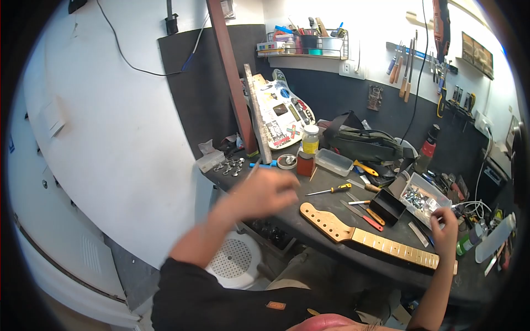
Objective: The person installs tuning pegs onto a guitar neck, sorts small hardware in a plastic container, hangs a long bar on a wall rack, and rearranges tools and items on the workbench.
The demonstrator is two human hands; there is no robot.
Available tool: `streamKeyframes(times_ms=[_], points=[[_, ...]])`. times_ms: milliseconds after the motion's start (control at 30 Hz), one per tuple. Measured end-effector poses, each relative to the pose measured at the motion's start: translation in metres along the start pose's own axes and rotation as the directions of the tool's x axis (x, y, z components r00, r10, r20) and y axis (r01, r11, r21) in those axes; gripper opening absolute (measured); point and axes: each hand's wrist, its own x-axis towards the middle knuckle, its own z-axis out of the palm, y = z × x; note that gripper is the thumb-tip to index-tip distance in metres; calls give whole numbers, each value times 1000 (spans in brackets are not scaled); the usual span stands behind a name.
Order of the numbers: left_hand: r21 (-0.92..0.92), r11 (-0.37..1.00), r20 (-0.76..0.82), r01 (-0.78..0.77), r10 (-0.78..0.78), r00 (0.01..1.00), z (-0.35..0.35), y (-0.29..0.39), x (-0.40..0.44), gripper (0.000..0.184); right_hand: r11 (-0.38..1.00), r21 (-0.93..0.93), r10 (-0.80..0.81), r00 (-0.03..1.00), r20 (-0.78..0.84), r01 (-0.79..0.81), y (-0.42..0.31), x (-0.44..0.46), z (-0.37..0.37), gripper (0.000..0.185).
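Note:
My left hand [270,192] is raised over the left part of the bench, smeared by motion, so I cannot tell whether it holds anything. Below and right of it lies a guitar neck [381,241] with a light wood headstock [327,222] and a fretted fingerboard. My right hand [444,225] is at the near right corner of a clear plastic box [424,185] of small metal parts, its fingers curled together; what they pinch, if anything, is too small to make out. The wrist is above the neck's far right end.
A yellow-black screwdriver [330,190], a red-handled tool [372,223] and a black box [386,206] lie behind the neck. Metal tuners [229,166] sit at the left edge. A stickered guitar body [281,110] leans behind a wooden post [234,77]. A white perforated stool [234,260] stands below.

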Motion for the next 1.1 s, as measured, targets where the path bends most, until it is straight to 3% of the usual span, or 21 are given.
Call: streamKeyframes(times_ms=[33, 67, 100, 167, 233, 267, 333, 367, 433, 533, 567, 633, 667, 767, 833, 900, 933, 1000, 1100], points=[[195, 980, -113, -33, 56, 992, -29, -20, 20, 30, 999, -15, -46, 994, 98, 48, -17, -8, 1, 7], [329, 943, -205, 49, 20, 979, -68, -39, 46, 29, 1000, 5, -23, 977, 213, 22, -37, -15, -1, 10], [425, 895, -252, 131, -21, 968, -112, -45, 73, 29, 999, 41, -7, 963, 271, -4, -38, -22, 2, 12], [540, 824, -430, 172, 95, 898, -196, -80, 125, 27, 998, 64, -30, 921, 390, 5, -49, -28, 2, 13], [687, 623, -556, 373, 122, 822, -284, -124, 172, 28, 993, 88, 21, 856, 517, -78, -52, -29, 1, 14], [666, 521, -668, 534, 97, 738, -319, -133, 189, 30, 977, 103, 92, 803, 588, -187, -56, -30, 2, 14], [660, 413, -737, 628, 197, 646, -413, -198, 214, 33, 932, 87, 183, 661, 728, -353, -67, -28, 6, 17], [605, 367, -794, 707, 210, 570, -441, -212, 219, 35, 932, 71, 174, 610, 773, -356, -61, -30, 11, 17], [572, 266, -820, 776, 231, 524, -453, -209, 212, 36, 966, 4, 151, 575, 804, -260, -80, -14, 12, 19], [614, 251, -789, 748, 183, 586, -482, -234, 211, 33, 981, 80, 81, 743, 664, -178, -97, 17, 5, 23], [614, 193, -789, 765, 142, 597, -485, -236, 211, 31, 966, 124, 114, 803, 585, -227, -102, 23, 4, 28], [604, 80, -797, 793, 70, 600, -489, -232, 212, 29, 970, 190, 57, 905, 423, -149, -118, 39, 7, 33], [645, 85, -764, 760, 58, 642, -505, -242, 211, 24, 962, 218, 64, 912, 406, -165, -123, 43, 9, 33], [602, 241, -790, 761, 41, 612, -547, -262, 207, 23, 942, 253, 104, 909, 403, -220, -130, 56, 21, 35], [661, 161, -745, 733, 20, 667, -571, -277, 206, 24, 942, 215, 145, 889, 435, -259, -133, 62, 31, 35], [693, 83, -718, 717, -18, 696, -577, -270, 208, 24, 973, 125, 115, 882, 457, -192, -136, 69, 39, 33], [659, 116, -737, 743, -98, 669, -571, -260, 212, 23, 985, 78, 104, 882, 460, -157, -137, 70, 42, 33], [710, 49, -696, 703, -104, 710, -583, -265, 215, 21, 985, 69, 110, 884, 455, -158, -138, 69, 46, 32], [749, 55, -650, 661, -134, 748, -591, -268, 214, 19, 984, 94, 94, 882, 461, -153, -137, 67, 50, 29]])
